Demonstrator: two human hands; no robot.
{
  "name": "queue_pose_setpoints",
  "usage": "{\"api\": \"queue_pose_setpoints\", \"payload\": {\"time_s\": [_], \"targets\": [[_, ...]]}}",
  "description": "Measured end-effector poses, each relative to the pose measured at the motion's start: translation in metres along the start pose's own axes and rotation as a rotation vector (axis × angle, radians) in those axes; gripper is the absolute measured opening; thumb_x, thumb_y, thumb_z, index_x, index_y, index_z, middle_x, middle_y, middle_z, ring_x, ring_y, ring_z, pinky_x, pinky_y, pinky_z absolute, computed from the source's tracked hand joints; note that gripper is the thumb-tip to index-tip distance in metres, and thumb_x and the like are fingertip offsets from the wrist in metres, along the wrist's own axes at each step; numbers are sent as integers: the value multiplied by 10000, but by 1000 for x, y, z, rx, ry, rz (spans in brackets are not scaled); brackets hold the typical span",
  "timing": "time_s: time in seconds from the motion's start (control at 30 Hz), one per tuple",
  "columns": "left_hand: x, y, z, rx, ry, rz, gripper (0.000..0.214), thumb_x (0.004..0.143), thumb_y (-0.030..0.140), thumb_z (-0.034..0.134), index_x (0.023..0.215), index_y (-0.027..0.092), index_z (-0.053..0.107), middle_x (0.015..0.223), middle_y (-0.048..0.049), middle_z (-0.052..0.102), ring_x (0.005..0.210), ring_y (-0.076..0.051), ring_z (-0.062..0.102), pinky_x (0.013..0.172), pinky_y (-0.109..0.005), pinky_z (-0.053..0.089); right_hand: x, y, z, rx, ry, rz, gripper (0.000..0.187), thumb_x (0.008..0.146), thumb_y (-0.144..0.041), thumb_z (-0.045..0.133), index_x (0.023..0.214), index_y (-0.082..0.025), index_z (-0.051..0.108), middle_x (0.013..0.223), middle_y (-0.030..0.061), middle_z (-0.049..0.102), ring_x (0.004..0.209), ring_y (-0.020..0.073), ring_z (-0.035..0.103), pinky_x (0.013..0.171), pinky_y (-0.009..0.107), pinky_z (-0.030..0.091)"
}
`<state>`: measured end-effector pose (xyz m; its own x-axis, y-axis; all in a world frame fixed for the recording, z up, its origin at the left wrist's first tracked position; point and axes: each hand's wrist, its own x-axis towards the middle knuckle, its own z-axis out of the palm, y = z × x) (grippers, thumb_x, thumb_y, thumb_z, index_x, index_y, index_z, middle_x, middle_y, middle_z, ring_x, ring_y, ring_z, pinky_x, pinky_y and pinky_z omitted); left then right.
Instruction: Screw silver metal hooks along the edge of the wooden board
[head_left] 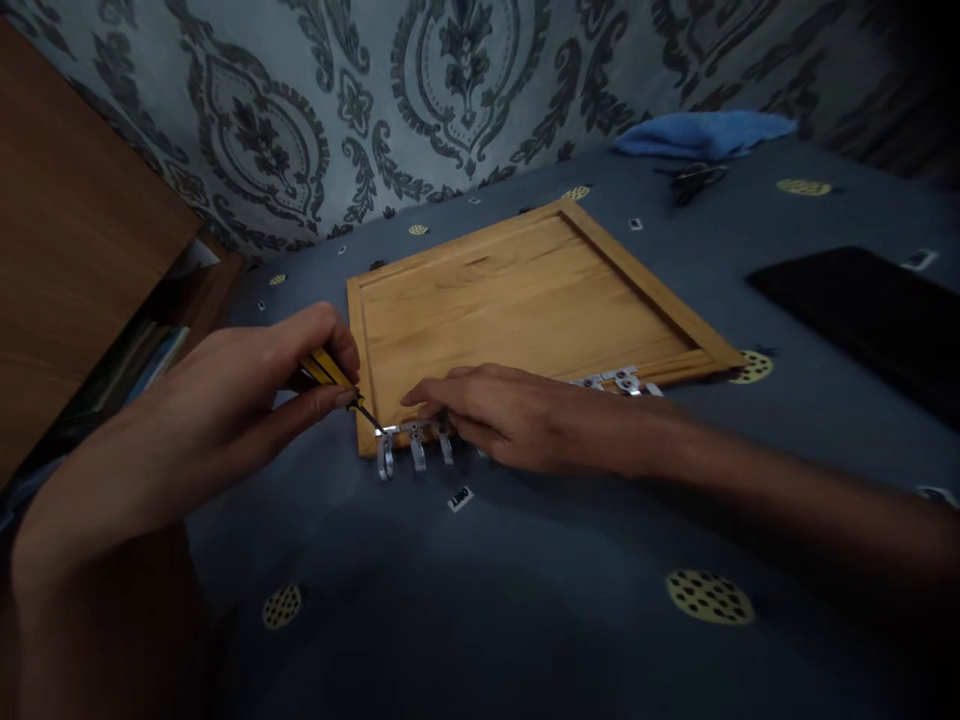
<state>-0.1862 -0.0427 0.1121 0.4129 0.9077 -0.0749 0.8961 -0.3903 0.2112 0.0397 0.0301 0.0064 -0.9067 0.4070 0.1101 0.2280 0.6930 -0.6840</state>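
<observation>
A framed wooden board (525, 290) lies flat on a dark blue patterned bedcover (525, 570). My left hand (247, 390) is closed round a yellow-and-black screwdriver (330, 372), whose tip touches the left end of a metal hook rack (415, 442) at the board's near left corner. My right hand (510, 412) lies over the right part of that rack, fingers pressed down on it. A second metal hook rack (619, 381) rests at the board's near edge, right of my right wrist.
A blue cloth (705, 133) and dark scissors-like tool (694, 180) lie at the back right. A flat black object (870, 310) sits at the right. Wooden furniture (82, 250) with books stands at the left. Patterned wallpaper (420, 90) is behind.
</observation>
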Motion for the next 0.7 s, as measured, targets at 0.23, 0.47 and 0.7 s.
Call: {"api": "queue_pose_setpoints", "payload": {"time_s": [0.23, 0.47, 0.7], "targets": [[2, -3, 2, -63, 61, 78, 55, 984, 306, 532, 986, 262, 565, 816, 71, 670, 627, -78, 607, 550, -182, 436, 20, -14, 2, 6, -65, -20, 343, 935, -89, 460, 1240, -154, 601, 1091, 110, 731, 995, 231, 677, 845, 331, 513], [2, -6, 5, -78, 85, 77, 63, 965, 339, 566, 988, 281, 570, 801, 67, 680, 642, -106, 642, 533, -207, 447, 28, -11, 7, 68, -103, -12, 240, 920, -42, 459, 1085, -158, 589, 1052, 96, 705, 907, 195, 644, 784, 296, 477], [2, -5, 5, -86, 88, 72, 73, 966, 344, 558, 982, 274, 572, 817, 57, 689, 637, -116, 642, 527, -215, 454, 28, -8, 9, 143, -92, -15, 222, 931, -41, 464, 1066, -151, 602, 1058, 86, 711, 904, 187, 642, 795, 295, 460]]}}
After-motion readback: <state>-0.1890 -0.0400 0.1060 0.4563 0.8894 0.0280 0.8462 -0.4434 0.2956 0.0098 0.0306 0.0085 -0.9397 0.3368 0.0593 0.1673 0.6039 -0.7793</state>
